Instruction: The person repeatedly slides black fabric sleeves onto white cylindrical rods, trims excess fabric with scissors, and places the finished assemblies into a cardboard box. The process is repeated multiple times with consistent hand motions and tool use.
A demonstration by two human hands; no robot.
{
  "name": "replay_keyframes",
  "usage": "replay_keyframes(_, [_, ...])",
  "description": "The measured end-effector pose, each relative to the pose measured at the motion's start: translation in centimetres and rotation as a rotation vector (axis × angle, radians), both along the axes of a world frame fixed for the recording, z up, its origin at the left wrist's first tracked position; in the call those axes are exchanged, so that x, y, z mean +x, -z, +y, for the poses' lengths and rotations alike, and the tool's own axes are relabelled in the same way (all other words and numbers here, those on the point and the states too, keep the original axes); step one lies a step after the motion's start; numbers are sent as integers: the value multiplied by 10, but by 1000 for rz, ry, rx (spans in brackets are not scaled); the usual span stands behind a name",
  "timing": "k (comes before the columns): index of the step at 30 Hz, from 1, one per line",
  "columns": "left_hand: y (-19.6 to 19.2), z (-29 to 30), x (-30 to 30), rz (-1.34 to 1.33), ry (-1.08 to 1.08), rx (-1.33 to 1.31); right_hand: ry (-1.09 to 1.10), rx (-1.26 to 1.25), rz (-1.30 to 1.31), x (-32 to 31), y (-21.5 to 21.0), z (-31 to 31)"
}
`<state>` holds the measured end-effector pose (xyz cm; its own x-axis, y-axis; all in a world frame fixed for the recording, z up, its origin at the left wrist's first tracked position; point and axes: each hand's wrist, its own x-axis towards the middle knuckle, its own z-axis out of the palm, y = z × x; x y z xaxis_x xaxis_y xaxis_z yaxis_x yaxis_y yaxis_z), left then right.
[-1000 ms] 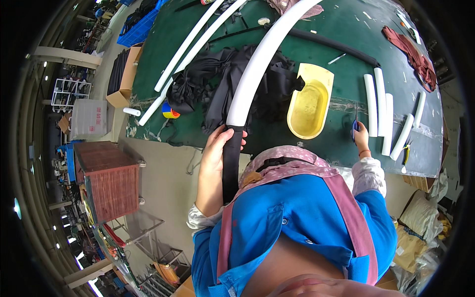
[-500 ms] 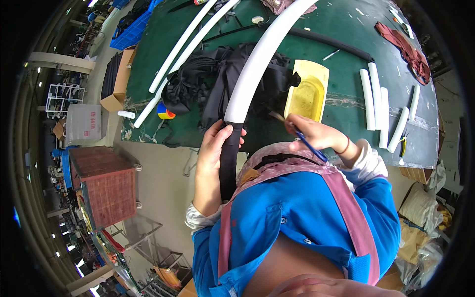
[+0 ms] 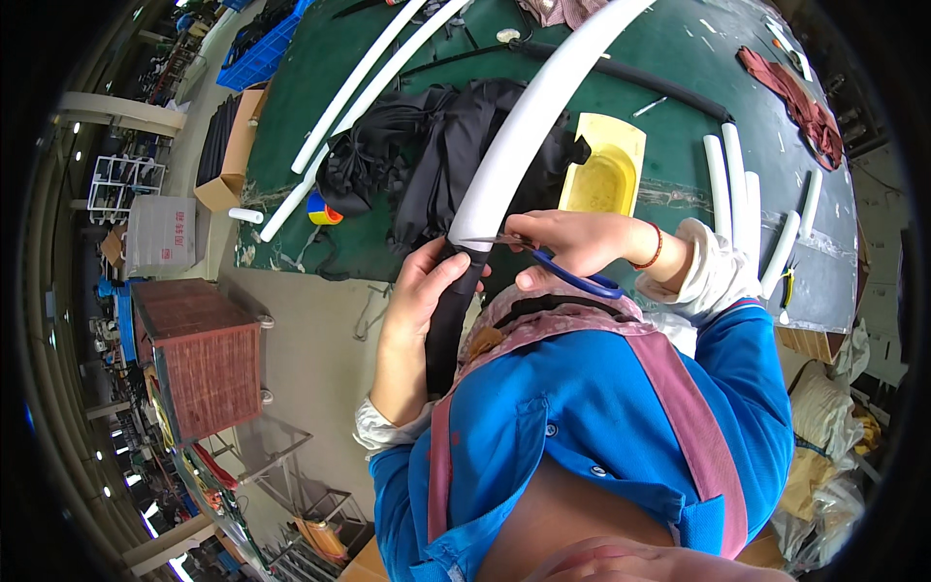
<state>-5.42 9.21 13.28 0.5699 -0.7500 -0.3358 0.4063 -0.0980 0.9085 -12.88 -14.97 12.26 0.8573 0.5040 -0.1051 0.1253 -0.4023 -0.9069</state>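
Observation:
My left hand [image 3: 424,291] grips a long white foam tube [image 3: 529,126] where its black sleeve [image 3: 448,320] begins. The tube curves up and away over the green table [image 3: 679,58]. My right hand [image 3: 572,242] holds blue-handled scissors [image 3: 553,267] with the blades laid across the tube at the seam between white and black, just above my left hand's fingers.
Black fabric [image 3: 427,155] is piled on the table beside a yellow tray [image 3: 606,175]. Short white tube pieces [image 3: 737,194] lie at the right, long white tubes [image 3: 359,87] at the left. A reddish crate [image 3: 199,354] and cardboard boxes [image 3: 228,165] stand on the floor.
My right hand came from the table's right side with the scissors and brought the blades to the tube above my left hand. The left hand kept its grip.

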Motion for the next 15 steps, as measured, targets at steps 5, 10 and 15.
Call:
replay_keyframes(5, [1,6,0,46,18,25,59,-56,-65,-8,-9,2])
replay_keyframes(10, [16,11,10,12,336,-233,28,132,-197,-22,6,0])
replay_keyframes(15, [6,-32,7,208,233,-231,25,192,-237,-38,20,8])
